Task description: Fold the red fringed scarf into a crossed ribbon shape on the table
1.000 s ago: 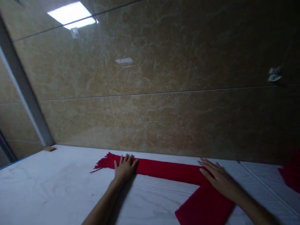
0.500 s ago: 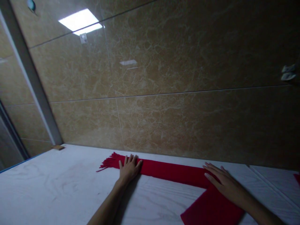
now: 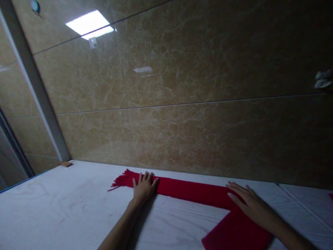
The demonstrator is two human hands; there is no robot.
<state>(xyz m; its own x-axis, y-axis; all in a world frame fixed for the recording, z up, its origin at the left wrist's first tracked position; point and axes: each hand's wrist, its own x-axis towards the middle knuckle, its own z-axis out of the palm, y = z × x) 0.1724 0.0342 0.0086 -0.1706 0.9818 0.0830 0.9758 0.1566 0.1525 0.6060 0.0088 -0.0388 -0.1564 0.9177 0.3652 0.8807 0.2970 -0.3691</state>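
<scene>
Head view, dim light, left hand [image 3: 144, 187] and right hand [image 3: 251, 205] flat, fingers spread, gripping nothing, on red scarf [image 3: 192, 191], lower end cut off.

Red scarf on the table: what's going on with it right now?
A person has both hands flat on a red scarf lying on a white table by a tiled wall. The left hand lies near the fringed end. The right hand rests on the corner where the scarf turns back toward the person. Neither hand grips the cloth.

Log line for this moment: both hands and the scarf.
left hand flat on red scarf near fringe | right hand flat at its bend | white table beside tiled wall
</scene>
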